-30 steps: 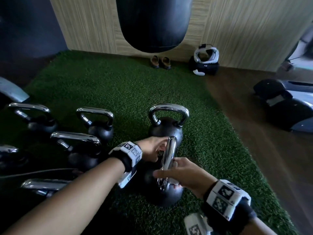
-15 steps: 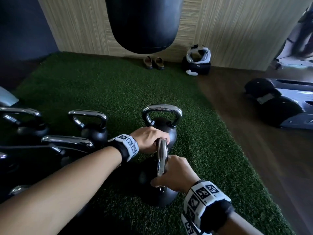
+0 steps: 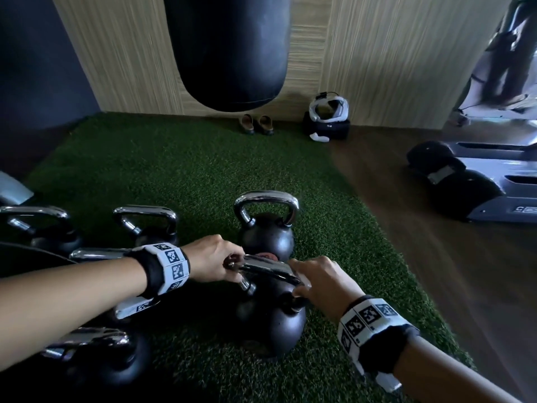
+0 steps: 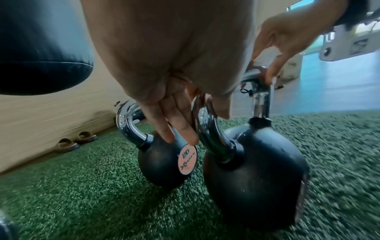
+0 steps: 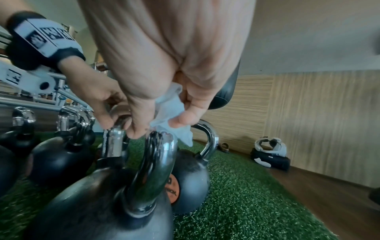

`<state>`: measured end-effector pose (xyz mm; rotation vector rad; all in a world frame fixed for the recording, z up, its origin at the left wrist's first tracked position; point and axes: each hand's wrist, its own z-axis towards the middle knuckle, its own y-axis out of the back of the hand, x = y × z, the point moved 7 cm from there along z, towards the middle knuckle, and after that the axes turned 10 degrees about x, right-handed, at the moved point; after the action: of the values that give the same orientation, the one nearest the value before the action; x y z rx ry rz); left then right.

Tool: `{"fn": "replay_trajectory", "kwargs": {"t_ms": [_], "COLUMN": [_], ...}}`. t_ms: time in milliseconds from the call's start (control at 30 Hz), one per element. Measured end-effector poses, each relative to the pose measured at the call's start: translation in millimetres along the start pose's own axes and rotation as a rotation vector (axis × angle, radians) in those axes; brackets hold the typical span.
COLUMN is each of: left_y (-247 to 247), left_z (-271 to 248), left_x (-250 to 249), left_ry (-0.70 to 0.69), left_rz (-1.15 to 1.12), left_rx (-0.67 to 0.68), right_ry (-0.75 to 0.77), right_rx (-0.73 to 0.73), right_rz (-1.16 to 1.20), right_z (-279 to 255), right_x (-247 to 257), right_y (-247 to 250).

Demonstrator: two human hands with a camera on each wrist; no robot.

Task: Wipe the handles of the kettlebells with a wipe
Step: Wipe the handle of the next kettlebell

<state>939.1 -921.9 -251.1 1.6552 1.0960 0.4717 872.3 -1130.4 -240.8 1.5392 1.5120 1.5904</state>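
Observation:
The nearest black kettlebell (image 3: 270,324) stands on green turf (image 3: 180,170), its chrome handle (image 3: 264,267) lying across from left to right. My left hand (image 3: 232,264) grips the handle's left corner; in the left wrist view its fingers (image 4: 174,128) point down beside the chrome bar (image 4: 209,134). My right hand (image 3: 299,283) is at the handle's right corner. In the right wrist view it pinches a crumpled white wipe (image 5: 170,112) between thumb and fingers, against the top of the handle (image 5: 162,146).
A second kettlebell (image 3: 266,237) marked 20 stands just behind; several more (image 3: 148,228) crowd the left. A black punching bag (image 3: 229,53) hangs ahead. Sandals (image 3: 255,125) and a headset on a black bag (image 3: 328,117) lie by the wall. A treadmill (image 3: 479,193) stands on the wooden floor at the right.
The kettlebell's handle has turned from pointing away from me to lying crosswise. My left hand now holds its left end and my right hand its right end.

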Motion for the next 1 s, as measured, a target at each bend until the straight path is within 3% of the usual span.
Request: {"fn": "replay_trajectory", "kwargs": {"t_ms": [267, 700, 900, 1000], "left_y": [8.5, 10.0, 4.0, 4.1], "left_z": [-11.8, -23.8, -1.7, 31.4], "left_x": [-9.5, -14.6, 22.3, 64.8], "left_ry": [0.036, 0.080, 0.133, 0.240], "left_rz": [0.051, -0.025, -0.205, -0.326], "left_rx": [0.191, 0.120, 0.291, 0.181], "right_ry": [-0.024, 0.001, 0.066, 0.003], "right_rx": [-0.083, -0.068, 0.143, 0.077], "right_rz": [0.047, 0.114, 0.029, 0.049], "right_z": [3.2, 12.8, 14.2, 25.5], "right_x": [-11.1, -25.1, -20.8, -26.2], "right_y": [-1.4, 1.1, 35.0, 63.4]}}
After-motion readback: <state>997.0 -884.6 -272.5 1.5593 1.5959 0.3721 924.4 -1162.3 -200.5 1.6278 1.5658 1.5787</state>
